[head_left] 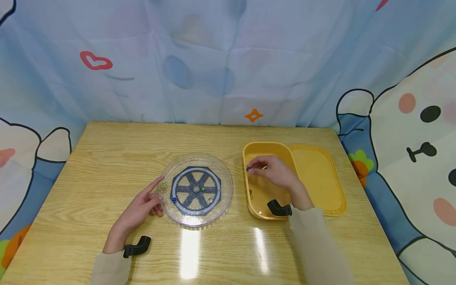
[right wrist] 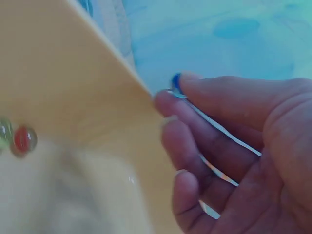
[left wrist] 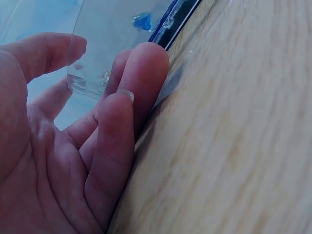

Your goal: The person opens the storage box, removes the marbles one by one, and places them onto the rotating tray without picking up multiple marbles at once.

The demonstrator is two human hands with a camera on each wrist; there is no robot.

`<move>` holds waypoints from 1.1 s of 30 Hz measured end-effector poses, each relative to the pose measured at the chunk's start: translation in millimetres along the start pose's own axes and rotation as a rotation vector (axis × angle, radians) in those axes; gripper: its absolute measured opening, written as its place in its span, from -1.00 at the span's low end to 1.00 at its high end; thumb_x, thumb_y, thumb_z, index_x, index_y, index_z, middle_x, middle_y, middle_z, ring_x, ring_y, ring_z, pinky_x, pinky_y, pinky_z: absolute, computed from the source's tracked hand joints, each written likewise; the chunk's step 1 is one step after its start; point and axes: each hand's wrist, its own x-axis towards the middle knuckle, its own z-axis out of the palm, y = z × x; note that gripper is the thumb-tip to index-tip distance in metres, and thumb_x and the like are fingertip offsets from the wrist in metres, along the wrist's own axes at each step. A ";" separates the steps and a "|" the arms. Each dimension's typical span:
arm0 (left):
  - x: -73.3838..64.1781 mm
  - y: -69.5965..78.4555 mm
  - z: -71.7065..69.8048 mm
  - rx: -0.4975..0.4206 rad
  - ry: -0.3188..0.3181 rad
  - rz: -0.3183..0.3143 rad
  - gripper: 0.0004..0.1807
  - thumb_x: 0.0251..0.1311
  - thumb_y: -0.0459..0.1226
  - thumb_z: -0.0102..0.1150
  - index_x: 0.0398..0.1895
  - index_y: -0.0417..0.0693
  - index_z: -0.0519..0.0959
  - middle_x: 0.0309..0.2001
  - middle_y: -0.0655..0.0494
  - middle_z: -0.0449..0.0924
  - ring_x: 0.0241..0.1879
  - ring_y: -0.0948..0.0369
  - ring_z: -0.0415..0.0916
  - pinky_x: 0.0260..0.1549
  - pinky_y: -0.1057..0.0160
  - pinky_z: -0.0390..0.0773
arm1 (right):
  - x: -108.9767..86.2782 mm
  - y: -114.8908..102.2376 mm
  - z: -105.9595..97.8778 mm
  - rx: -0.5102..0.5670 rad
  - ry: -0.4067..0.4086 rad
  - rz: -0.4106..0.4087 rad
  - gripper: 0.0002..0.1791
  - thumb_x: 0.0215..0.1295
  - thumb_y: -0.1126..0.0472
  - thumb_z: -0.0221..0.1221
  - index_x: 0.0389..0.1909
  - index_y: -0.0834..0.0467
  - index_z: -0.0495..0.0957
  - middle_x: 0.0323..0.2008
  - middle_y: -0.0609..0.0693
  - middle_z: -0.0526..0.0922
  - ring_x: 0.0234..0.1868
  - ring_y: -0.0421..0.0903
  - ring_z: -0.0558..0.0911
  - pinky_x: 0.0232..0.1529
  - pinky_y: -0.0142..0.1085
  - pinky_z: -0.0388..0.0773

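Blue marble (right wrist: pixel 176 81) pinched in the right hand (head_left: pixel 270 170)! Left hand (head_left: pixel 142 204), relaxed, touches the clear dish (head_left: pixel 226 173). Snug pinch prevents slipping!

On the counter (head_left: pixel 213 138) lies a dish (head_left: pixel 227 174) with marbles (head_left: pixel 174 200) in it. A box (head_left: pixel 263 200) stands at the dish's three o'clock, other marbles (right wrist: pixel 22 140) inside; a lid (head_left: pixel 318 178) lies at the box's three o'clock. Behind, at twelve, hangs a curtain (head_left: pixel 228 59).

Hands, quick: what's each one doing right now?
Left hand: closed on the edge of the dish.
Right hand: closed, pinching a blue marble.
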 end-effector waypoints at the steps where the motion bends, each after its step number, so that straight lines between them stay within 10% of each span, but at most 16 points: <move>1: 0.1 0.1 0.0 0.000 0.001 0.001 -0.34 0.52 -0.30 -0.05 0.60 0.10 0.04 -0.42 -0.12 0.60 -0.44 0.08 0.62 -0.39 0.25 0.59 | 0.0 -1.0 2.0 0.001 0.016 -0.008 -0.85 0.35 0.24 0.29 -0.13 0.19 0.70 -0.23 -0.01 0.70 -0.19 -0.05 0.61 -0.16 -0.23 0.55; 16: 1.9 -3.0 -1.2 -0.018 -0.011 0.025 -0.35 0.52 -0.28 -0.04 0.60 0.09 0.05 -0.43 -0.14 0.58 -0.45 0.10 0.61 -0.41 0.26 0.57 | -2.1 -33.9 35.3 0.024 0.125 -0.084 -0.86 0.33 0.27 0.30 -0.13 0.18 0.70 -0.24 -0.05 0.70 -0.28 -0.08 0.59 -0.26 -0.25 0.53; 33: 1.4 -3.2 -0.3 -0.019 -0.006 0.029 -0.33 0.52 -0.27 -0.02 0.60 0.11 0.03 -0.43 -0.17 0.59 -0.46 0.08 0.62 -0.42 0.24 0.59 | 14.6 -62.2 92.7 0.076 0.058 -0.183 -0.91 0.26 0.31 0.35 -0.22 0.14 0.71 -0.33 -0.13 0.67 -0.34 -0.14 0.55 -0.36 -0.28 0.50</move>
